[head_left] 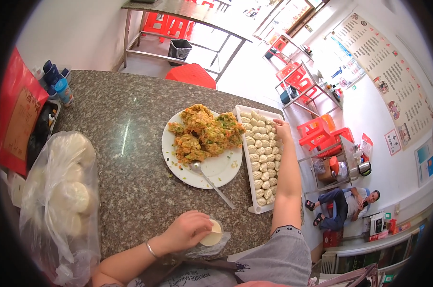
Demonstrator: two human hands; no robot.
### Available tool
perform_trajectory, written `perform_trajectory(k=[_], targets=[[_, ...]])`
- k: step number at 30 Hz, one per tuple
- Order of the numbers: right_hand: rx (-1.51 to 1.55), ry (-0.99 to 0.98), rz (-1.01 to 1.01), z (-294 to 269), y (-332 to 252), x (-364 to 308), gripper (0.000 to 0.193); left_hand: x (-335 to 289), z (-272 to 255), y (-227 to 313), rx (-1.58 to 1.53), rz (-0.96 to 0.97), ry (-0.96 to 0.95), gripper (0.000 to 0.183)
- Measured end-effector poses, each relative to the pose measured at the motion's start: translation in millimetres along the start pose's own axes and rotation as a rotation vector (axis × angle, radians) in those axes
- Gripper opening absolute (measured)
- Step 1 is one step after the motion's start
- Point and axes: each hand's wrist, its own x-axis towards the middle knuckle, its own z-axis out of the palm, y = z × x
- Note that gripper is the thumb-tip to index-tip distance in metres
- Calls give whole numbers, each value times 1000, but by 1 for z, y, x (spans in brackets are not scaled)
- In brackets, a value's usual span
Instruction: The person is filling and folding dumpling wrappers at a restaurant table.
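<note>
Two hands are working at the speckled stone counter (130, 143). Your left hand (187, 231) is resting near the front edge, with the fingers curling down onto a stack of round pale dough wrappers (212, 234) that is lying on a clear plastic wrap (211, 246); the fingers are pinching the top wrapper at its left side. Your right hand (282, 128) is reaching far forward to the white tray (254, 208), and its fingertips are closing together over the upper right rows of dumplings (262, 158) (whether they are gripping one dumpling or only touching it, you cannot tell from here). The dumplings are sitting in neat rows and are filling the tray almost to its near end.

Just left of the tray, a white plate (216, 172) is carrying a heap of orange and green filling (204, 131), and a metal spoon (211, 181) is lying with its bowl on the plate and its handle pointing toward you. At the far left, a clear plastic bag (58, 201) is holding big white buns (73, 196). A red plastic stool (191, 75) is standing behind the counter.
</note>
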Motion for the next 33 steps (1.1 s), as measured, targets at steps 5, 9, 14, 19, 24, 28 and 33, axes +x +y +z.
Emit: perform_trajectory(k=[5,9,14,19,24,28,33], targets=[[119,202,-258,-7,3,-14,27,-9,2,-11,-642,-484,150,15],[351,147,-512,0,-67,-111,32,-5,-11,-10,-972,-690,257,17],[70,-388,-530,18,-113,-284,46,5,-8,-15,-1266,-714,206,23],[33,-328,-514,61,-110,-329,48,3,-11,-12,-1385,-713,322,20],[-46,-144,-640,51,-120,-337,25,-2,-7,-22,-1426,-712,437,22],[94,-141,-639,48,-134,-347,23,0,-8,-12,-1409,-801,397,27],[139,-307,-760,69,-145,-352,25,1,-11,-3,-1444,-819,305,32]])
